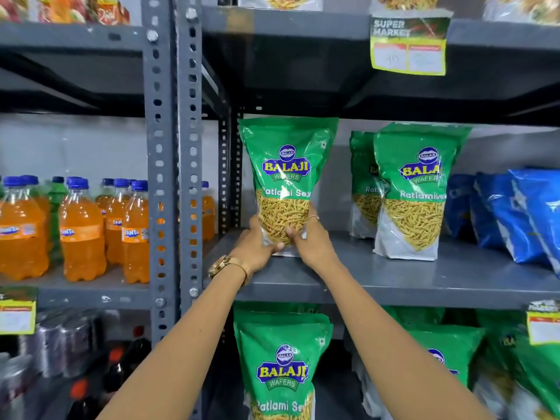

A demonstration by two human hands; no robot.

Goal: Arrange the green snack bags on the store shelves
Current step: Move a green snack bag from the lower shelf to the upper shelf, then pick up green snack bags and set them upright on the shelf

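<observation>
Three green Balaji snack bags (pixel 407 189) stand on the middle shelf (pixel 394 277), one held by two hands (pixel 257 247); three blue bags (pixel 515 213) sit beside them; roughly ten orange Fanta bottles (pixel 81 231) fill the neighbouring shelf

You have one view only, from the head camera, so no second view shares any of the scene. It faces forward and level at the grey shelf (pixel 394 277), close enough that both forearms reach in from the bottom edge to it. The wide lens bows the perforated upright (pixel 172 165), which stands left of centre. You see part of the rack to its left and three tiers to its right.
</observation>
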